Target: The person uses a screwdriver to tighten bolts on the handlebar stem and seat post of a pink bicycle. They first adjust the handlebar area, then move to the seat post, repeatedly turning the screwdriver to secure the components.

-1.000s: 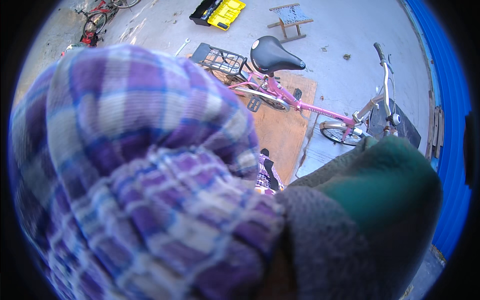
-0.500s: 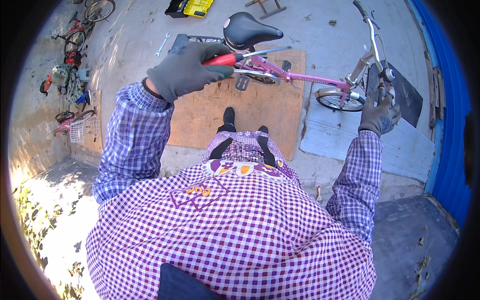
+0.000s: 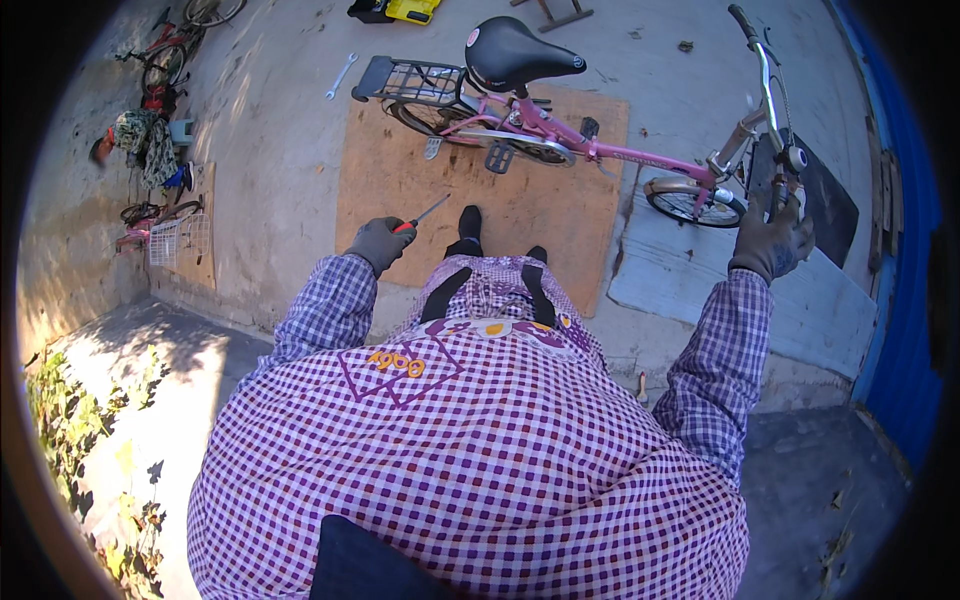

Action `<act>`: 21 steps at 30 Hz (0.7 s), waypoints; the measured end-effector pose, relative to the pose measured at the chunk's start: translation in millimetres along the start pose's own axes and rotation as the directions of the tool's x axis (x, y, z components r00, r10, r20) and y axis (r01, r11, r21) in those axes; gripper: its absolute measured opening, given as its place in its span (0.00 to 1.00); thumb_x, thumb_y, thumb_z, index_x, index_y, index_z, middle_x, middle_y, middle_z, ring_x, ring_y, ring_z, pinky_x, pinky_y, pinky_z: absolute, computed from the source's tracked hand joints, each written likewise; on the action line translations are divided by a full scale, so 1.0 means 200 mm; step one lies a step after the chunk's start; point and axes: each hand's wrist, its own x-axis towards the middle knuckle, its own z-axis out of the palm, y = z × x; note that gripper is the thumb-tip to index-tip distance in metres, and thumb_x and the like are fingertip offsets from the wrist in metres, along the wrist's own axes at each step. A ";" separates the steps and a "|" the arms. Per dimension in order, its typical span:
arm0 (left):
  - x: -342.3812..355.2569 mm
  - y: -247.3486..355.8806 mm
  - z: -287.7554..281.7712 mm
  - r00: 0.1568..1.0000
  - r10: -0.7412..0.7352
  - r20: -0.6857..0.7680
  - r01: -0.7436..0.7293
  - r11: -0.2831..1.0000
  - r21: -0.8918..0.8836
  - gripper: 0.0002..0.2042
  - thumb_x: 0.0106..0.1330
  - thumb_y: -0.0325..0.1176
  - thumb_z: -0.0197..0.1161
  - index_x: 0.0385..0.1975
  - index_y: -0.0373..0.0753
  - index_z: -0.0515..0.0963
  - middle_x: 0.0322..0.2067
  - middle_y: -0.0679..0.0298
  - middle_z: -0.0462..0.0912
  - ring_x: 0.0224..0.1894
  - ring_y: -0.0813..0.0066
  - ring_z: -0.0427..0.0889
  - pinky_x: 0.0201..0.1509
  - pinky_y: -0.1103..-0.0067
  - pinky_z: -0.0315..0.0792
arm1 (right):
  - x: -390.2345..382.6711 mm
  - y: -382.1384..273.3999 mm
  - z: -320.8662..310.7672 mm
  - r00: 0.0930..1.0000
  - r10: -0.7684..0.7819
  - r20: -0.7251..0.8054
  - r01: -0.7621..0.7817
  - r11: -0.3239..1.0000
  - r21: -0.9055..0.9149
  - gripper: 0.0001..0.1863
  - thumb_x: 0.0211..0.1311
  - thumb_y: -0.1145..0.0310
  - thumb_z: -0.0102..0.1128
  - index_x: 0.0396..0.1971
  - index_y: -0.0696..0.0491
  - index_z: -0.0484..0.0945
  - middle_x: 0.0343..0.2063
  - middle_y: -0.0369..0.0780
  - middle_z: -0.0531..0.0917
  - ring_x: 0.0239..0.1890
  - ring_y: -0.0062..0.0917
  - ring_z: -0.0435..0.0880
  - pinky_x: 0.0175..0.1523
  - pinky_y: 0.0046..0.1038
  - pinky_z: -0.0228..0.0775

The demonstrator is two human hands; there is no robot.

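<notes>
A pink bicycle [image 3: 640,158] stands upright before me, its black saddle [image 3: 525,55] and rear rack [image 3: 420,82] to the left and its handlebar [image 3: 770,85] to the right. My left hand [image 3: 378,243], in a grey glove, is closed round the red handle of a screwdriver [image 3: 430,208]; the shaft points up and to the right, apart from the bicycle. My right hand [image 3: 772,240], gloved too, is wrapped round the near handlebar grip, which its fingers mostly hide.
Under the bicycle lie a wooden board [image 3: 400,180] and a pale blue board [image 3: 680,280]. A wrench [image 3: 342,76] rests on the concrete beyond, near a black and yellow toolbox [image 3: 410,10]. Other bicycles [image 3: 165,60] line the left wall; a blue metal wall [image 3: 900,330] bounds the right.
My left hand has dropped with the screwdriver from in front of the rear rack to nearer my body. My right hand stays on the handlebar. The view has shifted slightly.
</notes>
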 end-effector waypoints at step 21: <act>0.04 -0.45 -0.01 0.983 -0.181 0.007 0.179 0.969 -0.169 0.23 0.69 0.49 0.68 0.56 0.39 0.83 0.28 0.59 0.85 0.21 0.75 0.79 0.23 0.75 0.74 | 0.06 0.07 -0.02 0.976 0.063 0.207 -0.083 0.993 0.087 0.39 0.60 0.52 0.75 0.70 0.45 0.71 0.71 0.51 0.66 0.75 0.48 0.58 0.76 0.50 0.57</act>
